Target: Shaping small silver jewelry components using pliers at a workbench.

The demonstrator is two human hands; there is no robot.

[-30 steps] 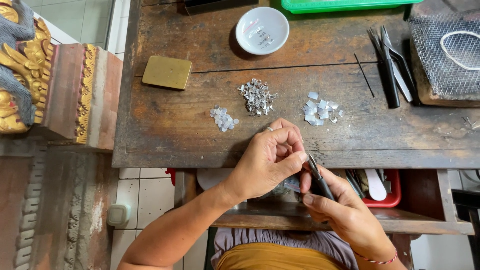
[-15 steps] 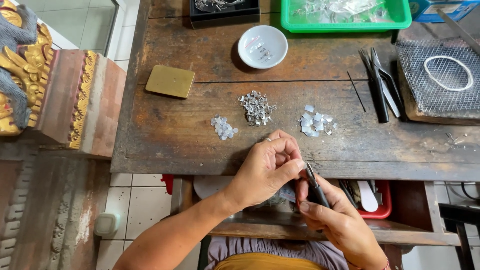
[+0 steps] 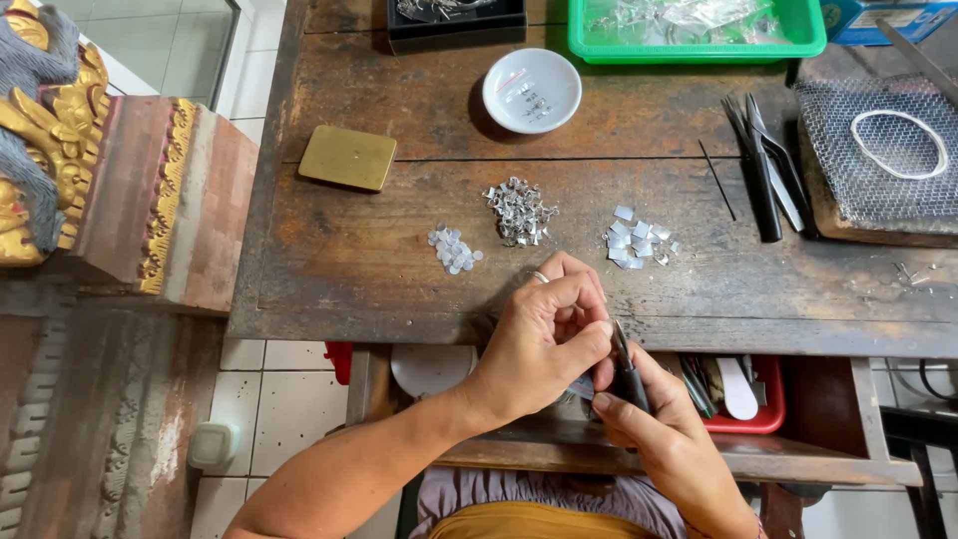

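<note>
My arms are bare up to the elbows, with no sleeves on them. On my left hand I wear a thin silver ring. My right hand has a thin bracelet at the wrist.

The left hand curled over the near edge of the worn wooden surface, fingertips pinched beside the slim black-handled tool that the right hand gripped. Beyond them lay three small heaps: pale round discs, tangled silvery metal bits and flat silvery squares. Farther back sat a white round bowl, a brass-coloured square plate, a green plastic tray and black tweezers.
</note>
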